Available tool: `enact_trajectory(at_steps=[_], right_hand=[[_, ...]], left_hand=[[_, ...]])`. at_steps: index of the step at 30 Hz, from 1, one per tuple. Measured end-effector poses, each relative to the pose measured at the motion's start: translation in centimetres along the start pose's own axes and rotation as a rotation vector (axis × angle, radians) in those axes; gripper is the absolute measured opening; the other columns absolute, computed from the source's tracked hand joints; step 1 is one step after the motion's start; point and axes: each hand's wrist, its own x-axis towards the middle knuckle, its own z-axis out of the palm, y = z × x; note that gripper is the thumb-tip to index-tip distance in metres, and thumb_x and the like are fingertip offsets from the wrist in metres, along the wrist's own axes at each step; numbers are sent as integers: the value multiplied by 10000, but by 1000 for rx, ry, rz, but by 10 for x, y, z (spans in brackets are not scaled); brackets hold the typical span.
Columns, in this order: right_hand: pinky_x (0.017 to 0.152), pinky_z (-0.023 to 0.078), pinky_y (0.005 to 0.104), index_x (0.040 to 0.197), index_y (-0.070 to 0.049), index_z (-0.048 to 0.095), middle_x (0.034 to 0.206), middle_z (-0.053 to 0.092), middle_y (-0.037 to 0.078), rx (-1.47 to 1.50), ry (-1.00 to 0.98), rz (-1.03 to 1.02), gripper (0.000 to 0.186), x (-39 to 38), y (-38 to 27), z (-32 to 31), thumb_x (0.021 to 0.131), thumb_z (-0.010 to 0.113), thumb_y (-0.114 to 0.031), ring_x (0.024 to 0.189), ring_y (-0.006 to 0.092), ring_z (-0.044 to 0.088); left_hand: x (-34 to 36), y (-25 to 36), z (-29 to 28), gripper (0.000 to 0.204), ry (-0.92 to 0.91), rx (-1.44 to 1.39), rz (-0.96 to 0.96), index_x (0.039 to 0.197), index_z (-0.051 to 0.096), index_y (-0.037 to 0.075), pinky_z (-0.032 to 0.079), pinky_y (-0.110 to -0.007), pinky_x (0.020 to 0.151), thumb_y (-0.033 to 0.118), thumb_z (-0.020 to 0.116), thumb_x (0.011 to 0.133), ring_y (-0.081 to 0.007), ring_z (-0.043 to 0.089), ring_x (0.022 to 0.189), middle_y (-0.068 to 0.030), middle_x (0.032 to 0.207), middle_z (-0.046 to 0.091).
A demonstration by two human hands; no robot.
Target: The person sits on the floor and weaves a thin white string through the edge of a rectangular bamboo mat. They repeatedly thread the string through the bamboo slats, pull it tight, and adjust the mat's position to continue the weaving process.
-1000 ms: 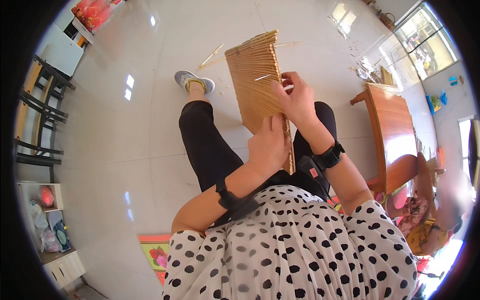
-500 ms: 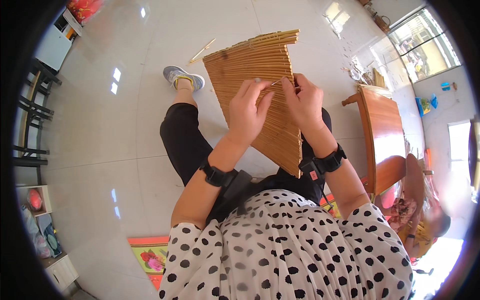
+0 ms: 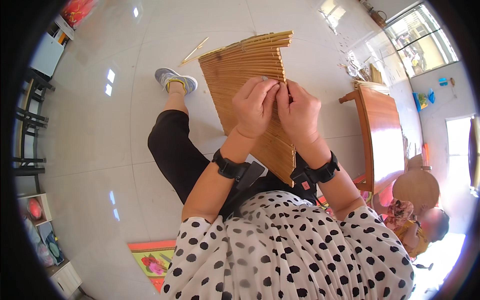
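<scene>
A panel of thin bamboo-coloured sticks [image 3: 235,65], bound side by side, stands tilted between my legs, its sticks' ends along the right edge. My left hand [image 3: 255,106] is closed at that edge, thumb and forefinger pinched on something too small to make out; a small grey piece sits on one finger. Touching it, my right hand [image 3: 299,111] is closed on the panel's edge with bent fingers. The needle-like piece seen earlier is mostly hidden by my fingers. Loose sticks [image 3: 195,50] lie on the tiled floor beyond.
A wooden table [image 3: 380,135] stands at my right, stick bundles [image 3: 372,80] behind it. Another person [image 3: 407,235] is low at the right beside a round wooden board [image 3: 415,190]. Black chair-like frames [image 3: 32,120] and a shelf unit [image 3: 40,210] line the left. A floral mat [image 3: 147,255] lies behind me.
My left hand has risen from the panel's lower edge to meet my right hand near the upper right edge. The panel has turned to show more of its face, and the needle-like piece became hidden.
</scene>
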Motion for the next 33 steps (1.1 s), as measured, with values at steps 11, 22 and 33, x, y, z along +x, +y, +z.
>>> enact_trajectory(at_steps=[11,22,33], right_hand=[[497,463,335,887,-28,696,678,616,159,-7,85,-61,129,1,-13,9,912,666,-151,514,297,573],[492,448,350,825,-17,681,618,563,181,53,108,116,232,16,4,7,942,638,-213,476,302,511],[467,447,421,668,-19,542,607,576,156,40,113,140,290,-3,25,14,913,619,-154,495,366,545]], left_hand=[[10,9,-27,150,108,165,251,941,688,-27,518,-314,590,-18,750,804,-260,644,687,-138,823,653],[42,67,-86,223,-10,-792,-423,1133,454,129,583,-349,642,323,354,1084,-320,656,759,-171,888,635],[21,88,-450,61,541,-565,-411,1037,523,85,310,-168,384,144,521,1022,-50,346,543,28,739,384]])
